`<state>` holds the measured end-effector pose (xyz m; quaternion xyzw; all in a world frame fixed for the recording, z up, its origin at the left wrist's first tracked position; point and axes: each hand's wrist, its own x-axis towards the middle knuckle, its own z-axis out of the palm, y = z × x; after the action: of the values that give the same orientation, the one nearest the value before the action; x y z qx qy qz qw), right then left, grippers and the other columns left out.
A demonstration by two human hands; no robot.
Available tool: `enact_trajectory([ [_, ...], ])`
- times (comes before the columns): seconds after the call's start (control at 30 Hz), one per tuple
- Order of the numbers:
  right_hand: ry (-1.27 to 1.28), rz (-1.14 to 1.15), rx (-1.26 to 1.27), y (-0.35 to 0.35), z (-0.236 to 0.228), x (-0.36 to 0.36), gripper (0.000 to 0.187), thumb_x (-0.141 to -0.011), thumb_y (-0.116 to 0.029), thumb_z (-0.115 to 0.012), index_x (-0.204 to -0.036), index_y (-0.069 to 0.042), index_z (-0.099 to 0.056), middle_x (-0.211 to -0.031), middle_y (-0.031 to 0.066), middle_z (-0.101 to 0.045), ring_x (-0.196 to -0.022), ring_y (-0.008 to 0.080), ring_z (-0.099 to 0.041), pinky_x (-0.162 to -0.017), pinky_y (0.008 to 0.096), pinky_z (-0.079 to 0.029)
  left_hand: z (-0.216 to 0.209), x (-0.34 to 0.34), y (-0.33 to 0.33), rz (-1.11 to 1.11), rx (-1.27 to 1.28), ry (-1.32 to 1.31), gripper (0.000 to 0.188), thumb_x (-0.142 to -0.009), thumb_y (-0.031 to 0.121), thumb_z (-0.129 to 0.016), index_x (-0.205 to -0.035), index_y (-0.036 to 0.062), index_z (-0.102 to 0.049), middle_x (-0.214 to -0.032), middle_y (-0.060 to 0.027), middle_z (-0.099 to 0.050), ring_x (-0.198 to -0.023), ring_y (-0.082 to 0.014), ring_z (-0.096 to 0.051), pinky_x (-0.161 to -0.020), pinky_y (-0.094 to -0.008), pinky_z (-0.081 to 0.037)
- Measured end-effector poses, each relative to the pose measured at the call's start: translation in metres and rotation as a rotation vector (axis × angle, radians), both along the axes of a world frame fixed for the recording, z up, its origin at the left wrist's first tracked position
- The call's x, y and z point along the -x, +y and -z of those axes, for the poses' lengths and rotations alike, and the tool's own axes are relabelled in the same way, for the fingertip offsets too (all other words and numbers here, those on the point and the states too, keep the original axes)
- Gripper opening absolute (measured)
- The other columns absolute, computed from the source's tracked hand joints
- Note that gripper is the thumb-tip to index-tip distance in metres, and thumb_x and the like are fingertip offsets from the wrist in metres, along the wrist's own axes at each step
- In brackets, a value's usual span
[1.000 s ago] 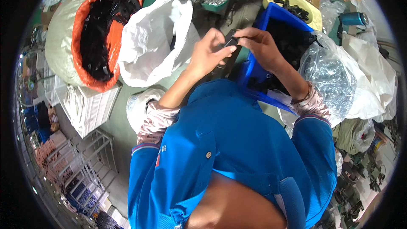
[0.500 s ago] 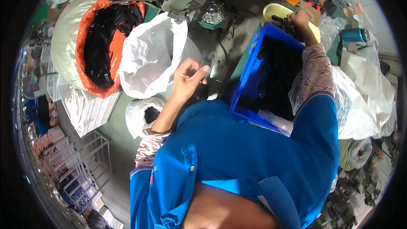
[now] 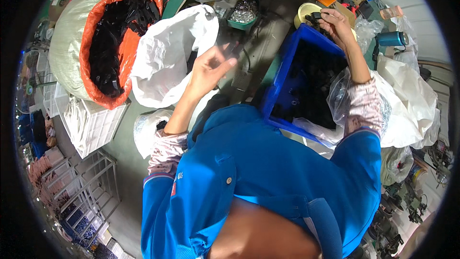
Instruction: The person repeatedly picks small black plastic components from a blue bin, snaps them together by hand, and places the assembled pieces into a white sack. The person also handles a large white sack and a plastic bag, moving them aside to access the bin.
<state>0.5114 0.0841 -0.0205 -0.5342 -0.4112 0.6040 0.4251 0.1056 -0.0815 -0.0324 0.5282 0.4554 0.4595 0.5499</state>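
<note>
Head view: the blue bin (image 3: 279, 84) stands slanted before the person, its near edge close to the blue shirt (image 3: 273, 153). Past its far edge, over the yellow tub (image 3: 310, 6), the right hand (image 3: 338, 28) pinches a small black piece (image 3: 315, 15) between thumb and fingertips. Well to the left of the bin, the left hand (image 3: 210, 71) closes thumb and fingers on a dark piece (image 3: 232, 48), whose outline is blurred. Between this hand and the bin's left wall runs an open strip of grey surface (image 3: 268, 43); on the bin's right side, room is tight, for a crinkled clear bag (image 3: 339, 91) presses over the edge and the right forearm passes there.

The bin is smooth, straight-walled plastic, its black contents too dark to tell apart. Left of it, beyond the left hand, a white sack (image 3: 155, 62) gapes in soft folds, and farther left a bulging woven sack (image 3: 64, 43) wears a rumpled orange liner (image 3: 86, 43) around glossy black parts (image 3: 108, 62). Beyond the bin's far left corner, a green tray (image 3: 243, 25) holds shiny metal bits (image 3: 244, 12).
</note>
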Motion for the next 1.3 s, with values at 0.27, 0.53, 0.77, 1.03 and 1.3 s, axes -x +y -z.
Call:
enact_trajectory([
  [0.27,0.21,-0.225,-0.091,-0.099,-0.035,0.149,0.028,-0.095,-0.012,-0.061,-0.12,0.0,-0.061,-0.098,0.007,-0.068,-0.087,0.0164,-0.067,-0.077,0.0297,-0.055,-0.014,0.023,0.033,0.102,-0.226,0.079,0.03,-0.083,0.003,-0.074,-0.069,0.0021,-0.047,-0.091,-0.0082,-0.068,-0.114,-0.0185,-0.06,-0.088,-0.0282,-0.047],
  [0.53,0.043,-0.27,-0.183,-0.113,-0.03,0.221,0.029,-0.093,-0.005,-0.063,-0.121,0.003,-0.061,-0.099,0.012,-0.069,-0.089,0.0159,-0.068,-0.08,0.0282,-0.057,-0.014,0.06,0.046,0.143,-0.282,0.14,0.031,-0.083,0.0,-0.073,-0.069,0.0021,-0.045,-0.102,-0.0112,-0.07,-0.097,-0.0154,-0.064,-0.078,-0.0265,-0.049],
  [0.77,-0.348,-0.278,-0.276,-0.103,-0.032,0.246,0.026,-0.092,-0.003,-0.063,-0.117,0.004,-0.062,-0.095,0.0099,-0.068,-0.088,0.0147,-0.068,-0.078,0.0273,-0.057,-0.025,0.078,0.065,0.186,-0.41,0.343,0.032,-0.08,0.002,-0.074,-0.067,0.0013,-0.045,-0.116,-0.0167,-0.069,-0.078,-0.0152,-0.064,-0.068,-0.0294,-0.05],
  [1.03,-0.413,-0.259,-0.482,-0.091,-0.017,0.265,0.024,-0.09,0.004,-0.063,-0.114,0.004,-0.064,-0.103,0.0104,-0.065,-0.091,0.0165,-0.068,-0.08,0.0268,-0.057,-0.025,0.094,0.091,0.269,-0.651,0.555,0.016,-0.079,0.008,-0.073,-0.077,0.0007,-0.059,-0.109,-0.0115,-0.07,-0.076,-0.028,-0.066,-0.068,-0.0347,-0.052],
  [1.3,-0.475,-0.155,-0.61,-0.087,-0.029,0.287,0.024,-0.087,0.008,-0.064,-0.112,0.008,-0.063,-0.102,0.0149,-0.068,-0.089,0.0186,-0.07,-0.077,0.028,-0.058,-0.045,0.108,0.116,0.341,-0.784,0.69,0.019,-0.08,0.012,-0.071,-0.09,-0.002,-0.065,-0.099,-0.014,-0.069,-0.077,-0.0311,-0.065,-0.068,-0.0376,-0.051],
])
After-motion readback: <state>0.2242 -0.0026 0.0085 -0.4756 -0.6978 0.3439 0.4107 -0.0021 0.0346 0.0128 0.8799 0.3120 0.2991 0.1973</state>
